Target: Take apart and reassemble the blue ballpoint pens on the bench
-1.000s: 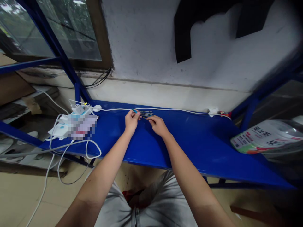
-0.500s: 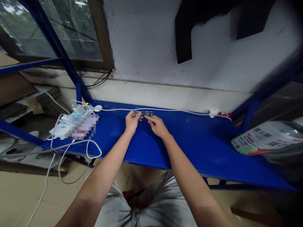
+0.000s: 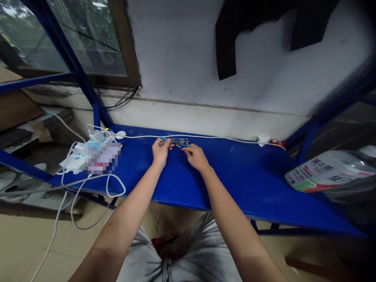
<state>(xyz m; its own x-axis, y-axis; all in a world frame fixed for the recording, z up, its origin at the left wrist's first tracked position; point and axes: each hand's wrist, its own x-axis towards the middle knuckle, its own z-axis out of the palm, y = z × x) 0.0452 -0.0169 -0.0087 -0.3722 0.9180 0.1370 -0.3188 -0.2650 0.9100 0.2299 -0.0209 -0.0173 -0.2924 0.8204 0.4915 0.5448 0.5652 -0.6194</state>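
Note:
Over the far part of the blue table, my two hands work close together. My left hand is closed around a pen, whose blue end sticks out past the thumb. A short pale tip points from that hand toward the right. My right hand pinches a small blue pen piece; whether it is a cap cannot be made out. Several dark, clear-bodied pens lie side by side on the table just behind my fingers.
A white cable runs along the table's back edge. At left are a white power strip, plugs and looped cords. A large labelled bottle lies at right. Crumpled white tissue and a red wrapper are at the back right.
My hands have drawn slightly apart, the left one moving left with the pen. A gap now shows between them, with the pale tip and the blue piece more visible.

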